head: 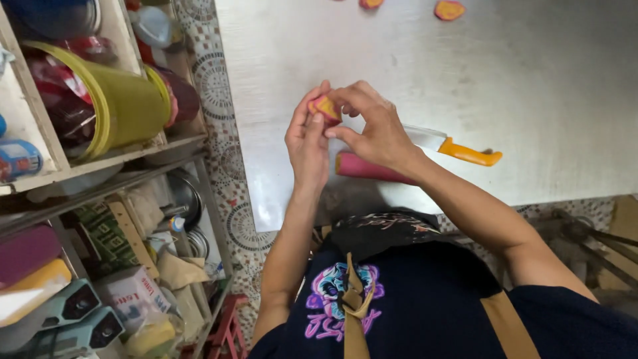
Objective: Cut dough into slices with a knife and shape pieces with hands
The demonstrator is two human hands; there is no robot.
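Your left hand and your right hand meet just above the middle of the frame, over the pale counter. Between them you hold a small piece of fruit, pink outside and yellow inside. The fingers of your left hand close narrowly around its left side, and the thumb and fingertips of your right hand pinch it from the right, so both hands grip the same piece.

Just below your right hand, a pink, stick-shaped piece lies on the counter, partly hidden by your wrist. A knife with an orange handle lies to the right of your hand, its pale blade running under your wrist.

At the top edge of the frame, well apart from your hands, two more pink-and-yellow pieces sit on the counter.

On the left of the frame stands a shelf holding a yellow-green tub tipped on its side, with packets and boxes crowded below it.
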